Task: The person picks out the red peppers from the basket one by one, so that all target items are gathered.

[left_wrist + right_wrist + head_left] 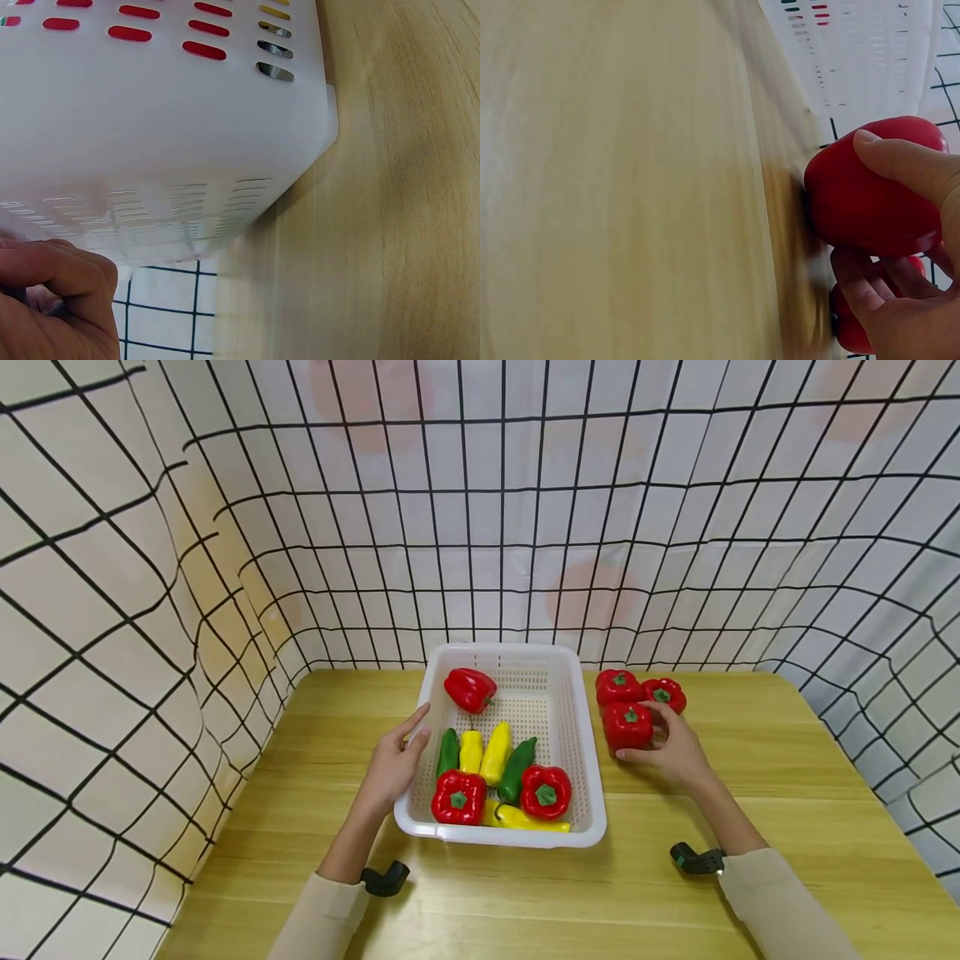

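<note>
My right hand (pixel 678 750) grips a red bell pepper (pixel 627 725) right of the white basket (pixel 592 785), thumb on one side and fingers on the other. In the right wrist view this pepper (pixel 877 187) is close over the wooden table. Two more red bell peppers (pixel 618 687) (pixel 664 694) sit just behind it. My left hand (pixel 393 767) holds the basket's left side at the rim; in the left wrist view its fingers (pixel 82 277) are curled by the wall. Inside the basket lie red bell peppers (pixel 470 690), yellow peppers (pixel 497 755) and green peppers (pixel 517 771).
The basket stands on a light wooden table (pixel 525 902). Black wire grid (pixel 502 493) with pale cloth behind it encloses the back and both sides. Each wrist wears a black device (pixel 386 878) (pixel 696 859).
</note>
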`<action>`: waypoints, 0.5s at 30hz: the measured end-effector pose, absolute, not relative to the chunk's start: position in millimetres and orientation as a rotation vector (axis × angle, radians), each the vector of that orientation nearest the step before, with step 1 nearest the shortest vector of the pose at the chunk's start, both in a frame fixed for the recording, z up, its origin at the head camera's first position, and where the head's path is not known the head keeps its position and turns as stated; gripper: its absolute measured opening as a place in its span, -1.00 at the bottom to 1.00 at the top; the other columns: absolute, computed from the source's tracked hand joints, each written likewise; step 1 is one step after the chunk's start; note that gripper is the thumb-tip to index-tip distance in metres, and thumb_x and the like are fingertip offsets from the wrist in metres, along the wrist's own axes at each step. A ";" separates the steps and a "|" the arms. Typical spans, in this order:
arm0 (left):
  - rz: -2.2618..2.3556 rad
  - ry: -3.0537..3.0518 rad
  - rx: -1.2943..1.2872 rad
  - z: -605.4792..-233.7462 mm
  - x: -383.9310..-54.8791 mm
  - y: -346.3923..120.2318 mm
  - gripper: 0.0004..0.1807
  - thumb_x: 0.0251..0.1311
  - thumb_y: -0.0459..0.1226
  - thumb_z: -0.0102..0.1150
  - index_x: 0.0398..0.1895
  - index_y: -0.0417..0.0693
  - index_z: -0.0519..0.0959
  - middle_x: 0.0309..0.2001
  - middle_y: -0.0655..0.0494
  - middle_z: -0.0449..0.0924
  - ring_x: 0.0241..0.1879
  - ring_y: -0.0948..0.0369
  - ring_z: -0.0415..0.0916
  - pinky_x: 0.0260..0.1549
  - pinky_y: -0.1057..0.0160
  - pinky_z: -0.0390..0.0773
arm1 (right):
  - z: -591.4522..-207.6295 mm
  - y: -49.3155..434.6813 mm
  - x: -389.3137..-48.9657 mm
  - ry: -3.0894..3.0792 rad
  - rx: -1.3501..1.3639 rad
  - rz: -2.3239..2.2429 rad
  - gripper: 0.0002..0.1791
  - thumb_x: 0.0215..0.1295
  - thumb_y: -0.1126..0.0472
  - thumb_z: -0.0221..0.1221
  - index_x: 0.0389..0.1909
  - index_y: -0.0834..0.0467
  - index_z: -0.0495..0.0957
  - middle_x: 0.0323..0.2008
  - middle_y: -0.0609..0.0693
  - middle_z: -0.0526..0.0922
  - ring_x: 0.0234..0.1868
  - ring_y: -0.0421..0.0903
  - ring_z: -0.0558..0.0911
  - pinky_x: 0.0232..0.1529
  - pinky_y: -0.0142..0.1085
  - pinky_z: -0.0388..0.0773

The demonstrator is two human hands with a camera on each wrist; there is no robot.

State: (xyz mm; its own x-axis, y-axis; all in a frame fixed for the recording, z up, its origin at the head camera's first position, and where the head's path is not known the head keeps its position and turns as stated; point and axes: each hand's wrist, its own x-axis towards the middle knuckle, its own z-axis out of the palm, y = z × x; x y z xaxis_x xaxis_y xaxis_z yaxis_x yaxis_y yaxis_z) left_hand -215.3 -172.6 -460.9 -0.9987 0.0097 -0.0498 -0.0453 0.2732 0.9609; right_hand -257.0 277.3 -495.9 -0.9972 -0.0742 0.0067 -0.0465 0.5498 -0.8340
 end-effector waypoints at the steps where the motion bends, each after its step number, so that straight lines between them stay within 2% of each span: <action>1: 1.863 2.471 -0.036 -461.2 -215.3 -172.7 -0.48 0.57 -0.05 0.01 0.53 0.42 0.34 0.18 -0.26 0.63 -0.20 -0.02 0.69 -0.20 0.00 0.79 | -496.8 277.4 -257.3 2.737 -0.104 -1.477 0.13 0.11 0.01 0.55 0.57 0.17 0.06 0.49 0.36 0.24 0.41 0.38 0.35 0.39 0.25 0.41; 6: 1.860 2.465 -0.037 -462.8 -216.1 -173.1 -0.48 0.56 -0.02 0.01 0.53 0.42 0.34 0.25 -0.22 0.59 -0.18 -0.04 0.68 -0.19 -0.03 0.79 | -500.1 278.6 -258.7 2.729 -0.117 -1.495 0.16 0.10 -0.02 0.55 0.58 0.16 0.05 0.49 0.36 0.22 0.42 0.39 0.34 0.39 0.24 0.41; 9: 1.861 2.459 -0.044 -461.9 -215.9 -172.9 -0.48 0.56 -0.02 0.01 0.53 0.41 0.34 0.17 -0.25 0.62 -0.22 -0.03 0.68 -0.20 -0.03 0.79 | -498.6 278.2 -257.1 2.722 -0.123 -1.500 0.16 0.10 -0.01 0.55 0.59 0.15 0.04 0.50 0.37 0.20 0.43 0.41 0.32 0.39 0.25 0.39; 15: 1.854 2.465 -0.043 -461.2 -215.6 -173.1 -0.48 0.56 -0.02 0.00 0.53 0.44 0.33 0.18 -0.21 0.63 -0.20 0.00 0.69 -0.19 0.00 0.79 | -490.2 277.8 -251.1 2.718 -0.140 -1.494 0.17 0.11 0.02 0.55 0.60 0.13 0.02 0.51 0.36 0.19 0.43 0.39 0.33 0.39 0.21 0.41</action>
State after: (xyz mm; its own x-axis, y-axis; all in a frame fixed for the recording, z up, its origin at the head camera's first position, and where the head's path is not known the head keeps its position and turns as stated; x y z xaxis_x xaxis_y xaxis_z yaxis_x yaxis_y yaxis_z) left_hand -215.6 -173.1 -461.2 -0.9980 0.0118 -0.0623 -0.0566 0.2778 0.9590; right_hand -251.1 277.8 -490.2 -0.9953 -0.0962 0.0113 -0.0611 0.5329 -0.8439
